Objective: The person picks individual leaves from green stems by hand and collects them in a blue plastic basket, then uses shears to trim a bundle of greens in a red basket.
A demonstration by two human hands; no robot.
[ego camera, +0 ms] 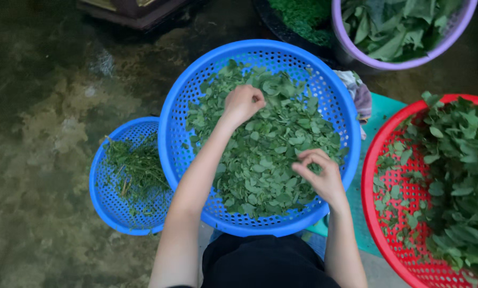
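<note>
Leaves (pixel 265 154) lying plucked in big blue basket (pixel 257 136) — left hand (pixel 242 103) curling shut among them, right hand (pixel 320 175) pinching a few (fingertips together); stripped stems (pixel 134 172) sitting apart in small blue basket (pixel 128 178), unpicked greens (pixel 457 170) waiting in red basket (pixel 404 197).

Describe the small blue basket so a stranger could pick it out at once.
Start at the big blue basket of plucked leaves where the left hand and right hand work. The small blue basket sits against its lower left edge, on the wet floor. It alone holds bare stems, not leaves.
</note>
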